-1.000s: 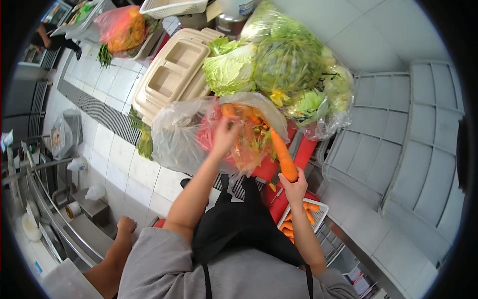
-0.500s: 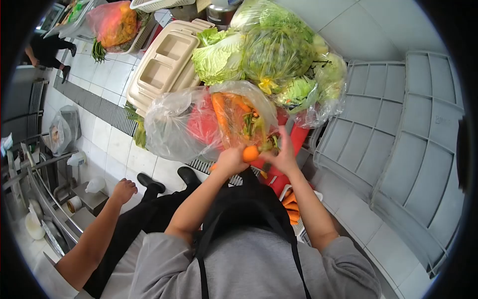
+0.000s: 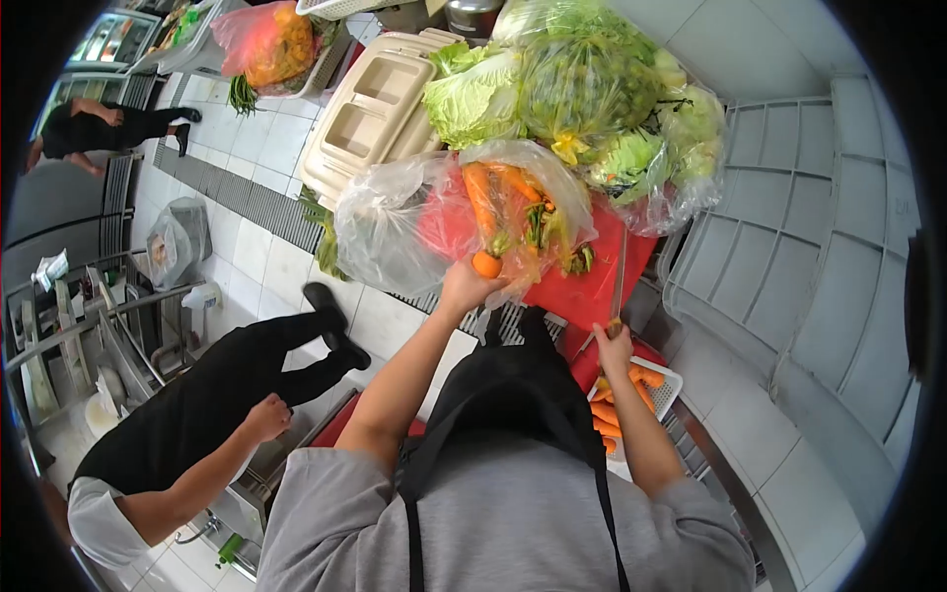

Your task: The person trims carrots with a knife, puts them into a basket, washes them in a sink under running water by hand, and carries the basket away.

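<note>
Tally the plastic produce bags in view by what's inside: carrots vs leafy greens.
Carrot bags: 2, the clear carrot bag that the left hand touches, and the pink bag at the far top.
Leafy-green bags: 1 cluster, the greens bag; whether it is more than one bag is unclear.
Total: 3

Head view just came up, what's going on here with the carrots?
The person's left hand holds a carrot at the mouth of a clear plastic bag of carrots. The right hand grips a knife over the red cutting board. A white basket below it holds more carrots. A co-worker stands alongside.
</note>
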### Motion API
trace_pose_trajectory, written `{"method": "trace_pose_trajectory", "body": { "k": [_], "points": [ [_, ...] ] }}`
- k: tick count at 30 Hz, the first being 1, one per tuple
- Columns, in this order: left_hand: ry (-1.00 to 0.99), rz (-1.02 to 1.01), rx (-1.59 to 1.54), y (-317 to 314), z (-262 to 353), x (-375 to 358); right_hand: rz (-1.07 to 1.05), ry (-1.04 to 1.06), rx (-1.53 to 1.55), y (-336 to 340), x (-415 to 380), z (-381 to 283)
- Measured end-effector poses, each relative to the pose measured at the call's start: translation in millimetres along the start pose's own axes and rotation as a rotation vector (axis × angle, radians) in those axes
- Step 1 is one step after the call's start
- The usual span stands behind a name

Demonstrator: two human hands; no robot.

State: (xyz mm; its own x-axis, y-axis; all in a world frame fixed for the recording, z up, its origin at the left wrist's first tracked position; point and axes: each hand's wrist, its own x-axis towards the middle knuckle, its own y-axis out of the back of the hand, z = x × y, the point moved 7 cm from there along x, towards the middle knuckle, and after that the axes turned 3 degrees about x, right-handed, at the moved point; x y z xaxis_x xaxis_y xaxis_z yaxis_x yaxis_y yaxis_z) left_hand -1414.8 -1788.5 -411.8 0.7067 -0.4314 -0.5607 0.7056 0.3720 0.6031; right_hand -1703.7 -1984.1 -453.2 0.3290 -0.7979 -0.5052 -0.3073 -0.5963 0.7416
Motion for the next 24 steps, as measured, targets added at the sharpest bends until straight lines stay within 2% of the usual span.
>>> {"method": "trace_pose_trajectory", "body": {
  "k": [3, 4, 6, 9, 13, 16, 22, 24],
  "points": [
    [-0.125, 0.045, 0.0, 1.2, 9.9, 16.3, -0.152, 0.111, 0.253, 12.4, -45.7, 15.9],
    [-0.168, 0.064, -0.02, 2.8, 17.8, 19.8, -0.128, 0.234, 0.212, 22.1, -52.3, -5.5],
    [-0.12, -0.028, 0.145, 1.8, 29.2, 24.7, -0.087, 0.471, 0.12, 31.0, -71.6, -58.0],
    [-0.135, -0.072, 0.266, 1.3, 45.6, 26.9, -0.13, 0.512, 0.14, 19.3, -66.2, -124.5],
    [-0.181, -0.108, 0.33, 10.2, 71.6, 19.1, -0.126, 0.642, 0.076, 11.3, -54.8, -174.3],
    [-0.131, -0.116, 0.342, 8.4, 71.3, 24.2, -0.135, 0.655, -0.016, 11.3, -49.7, -184.9],
    [-0.152, -0.13, 0.41, 5.1, 63.9, 36.8, -0.185, 0.689, -0.03, 7.5, -43.2, -185.5],
    [-0.143, -0.114, 0.415, 8.5, 71.1, 35.7, -0.209, 0.637, -0.065, 5.8, -40.0, -189.1]
  ]
}}
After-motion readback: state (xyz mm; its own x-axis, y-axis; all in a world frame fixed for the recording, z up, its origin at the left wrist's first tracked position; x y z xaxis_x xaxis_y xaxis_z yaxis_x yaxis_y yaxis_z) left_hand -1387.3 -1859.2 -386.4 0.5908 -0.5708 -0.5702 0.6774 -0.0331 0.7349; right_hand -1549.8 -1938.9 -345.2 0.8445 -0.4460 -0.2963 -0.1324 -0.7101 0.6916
